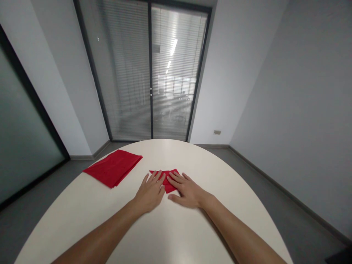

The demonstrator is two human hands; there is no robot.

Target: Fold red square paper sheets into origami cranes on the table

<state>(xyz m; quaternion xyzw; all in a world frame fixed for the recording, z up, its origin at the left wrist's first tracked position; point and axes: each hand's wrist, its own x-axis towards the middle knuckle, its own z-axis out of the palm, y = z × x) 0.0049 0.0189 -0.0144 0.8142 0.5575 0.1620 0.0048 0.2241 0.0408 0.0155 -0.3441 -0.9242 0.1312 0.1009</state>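
A small folded red sheet (169, 187), paper or cloth, lies flat near the middle of the round white table. My left hand (150, 192) rests on its left part with the fingers stretched out and pointing away from me. On its right part lies my right hand (187, 190), palm down, fingers spread and thumb apart. Parts of the folded sheet are hidden beneath my fingers. To the left, apart from both hands, a larger red stack of folded sheets (114, 168) lies flat, its layered edge facing right.
The round white table (217, 168) curves away on both sides. Beyond it stand a dark-framed glass door with blinds (173, 110) and pale walls (236, 73). A frosted glass panel (22, 128) is at the left, and grey floor surrounds the table.
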